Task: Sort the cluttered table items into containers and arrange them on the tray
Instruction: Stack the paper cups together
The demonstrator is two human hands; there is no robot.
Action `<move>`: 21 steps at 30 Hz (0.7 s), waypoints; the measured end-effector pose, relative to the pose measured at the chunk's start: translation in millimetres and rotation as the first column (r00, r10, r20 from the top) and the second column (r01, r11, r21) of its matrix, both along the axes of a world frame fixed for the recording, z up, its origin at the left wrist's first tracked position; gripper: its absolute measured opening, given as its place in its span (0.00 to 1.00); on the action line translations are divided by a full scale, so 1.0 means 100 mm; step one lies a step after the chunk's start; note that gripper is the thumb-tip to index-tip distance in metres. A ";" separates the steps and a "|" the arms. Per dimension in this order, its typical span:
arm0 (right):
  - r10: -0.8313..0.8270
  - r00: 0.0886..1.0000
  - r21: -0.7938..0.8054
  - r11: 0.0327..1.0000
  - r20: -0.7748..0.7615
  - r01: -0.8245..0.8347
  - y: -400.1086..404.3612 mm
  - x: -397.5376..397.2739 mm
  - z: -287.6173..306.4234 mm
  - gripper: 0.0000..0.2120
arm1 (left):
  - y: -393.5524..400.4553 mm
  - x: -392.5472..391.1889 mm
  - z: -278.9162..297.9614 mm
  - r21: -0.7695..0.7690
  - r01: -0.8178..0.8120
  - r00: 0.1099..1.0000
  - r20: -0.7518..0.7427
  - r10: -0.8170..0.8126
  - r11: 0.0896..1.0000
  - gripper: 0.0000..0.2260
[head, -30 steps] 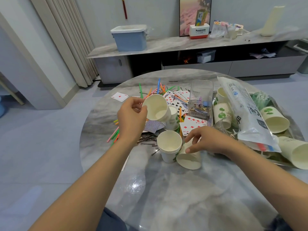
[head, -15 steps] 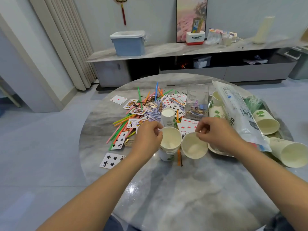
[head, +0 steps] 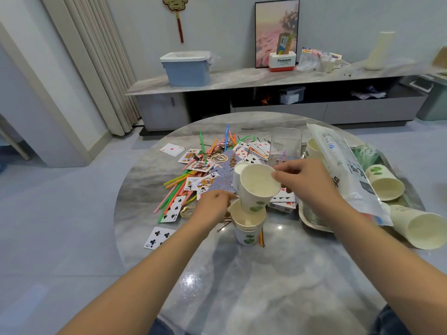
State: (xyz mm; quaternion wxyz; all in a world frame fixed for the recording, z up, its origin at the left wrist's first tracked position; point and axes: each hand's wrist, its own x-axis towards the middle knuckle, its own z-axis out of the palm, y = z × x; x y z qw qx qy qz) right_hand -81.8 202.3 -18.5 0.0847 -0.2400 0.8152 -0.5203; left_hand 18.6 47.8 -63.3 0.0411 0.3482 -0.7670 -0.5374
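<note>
My right hand (head: 306,182) reaches in from the right, wrist raised, pinching the rim of a paper cup (head: 257,187) tilted just above the cup stack (head: 248,224) on the table (head: 266,286). My left hand (head: 212,209) sits low beside the stack, fingers curled toward it; grip unclear.

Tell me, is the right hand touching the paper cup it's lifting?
Touching. In the head view the right hand pinches the rim of the lifted paper cup, its fingertips on the cup's edge, holding it tilted above the cup stack.
</note>
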 end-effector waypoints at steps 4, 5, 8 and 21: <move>0.046 0.999 0.168 0.985 -0.023 -0.042 -0.08 0.04 -0.20 0.08 | -0.02 0.09 0.08 0.084 0.224 0.970 0.079 -0.231 0.971 0.21; 0.071 0.997 0.208 0.976 -0.025 -0.064 -0.10 0.05 -0.25 0.09 | -0.02 0.13 0.06 0.088 0.305 0.947 0.083 -0.312 0.948 0.24; 0.169 0.985 0.345 0.926 -0.019 -0.152 -0.17 0.08 -0.40 0.09 | 0.00 0.17 -0.02 0.093 0.449 0.889 0.057 -0.455 0.889 0.35; 0.110 0.982 0.124 0.984 0.156 -0.130 -0.50 -0.27 -0.55 0.16 | -0.15 -0.13 -0.11 -0.105 0.158 0.942 -0.281 -0.182 0.982 0.29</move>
